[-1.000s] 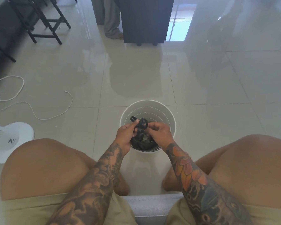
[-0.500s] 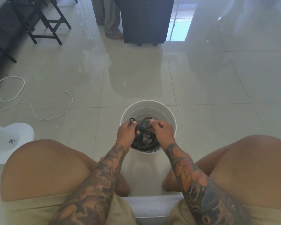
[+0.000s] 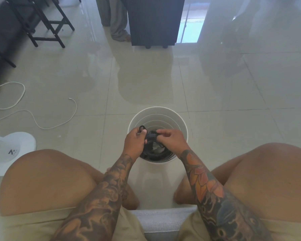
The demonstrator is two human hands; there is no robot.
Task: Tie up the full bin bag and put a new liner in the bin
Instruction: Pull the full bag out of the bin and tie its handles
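You are partway through the knot: the black bin bag (image 3: 152, 150) sits down inside the white bin (image 3: 179, 119), which stands on the floor between your knees, and only its gathered neck reaches up to your fingers. Your left hand (image 3: 135, 142) is closed on one handle of the bag, with a small loop (image 3: 142, 127) of it poking out just above the fingertips. Your right hand (image 3: 171, 139) pinches the other handle between thumb and forefinger, the remaining fingers curled loosely below.

Keep both pinches close to the bunched neck between your fingers, so that the slack stays short. Pass the strand in your right fingers through or around the loop above your left fingertips, then draw the two hands apart, level with each other, until the knot seats against the neck. Pull steadily; thin film will likely stretch or tear if jerked.

The plastic between your fingers is dark and crumpled, so I cannot tell whether a first crossing is already made; feel for it before tightening. Something pale shows in the bag below your right fingers, so the mouth is probably not closed yet.
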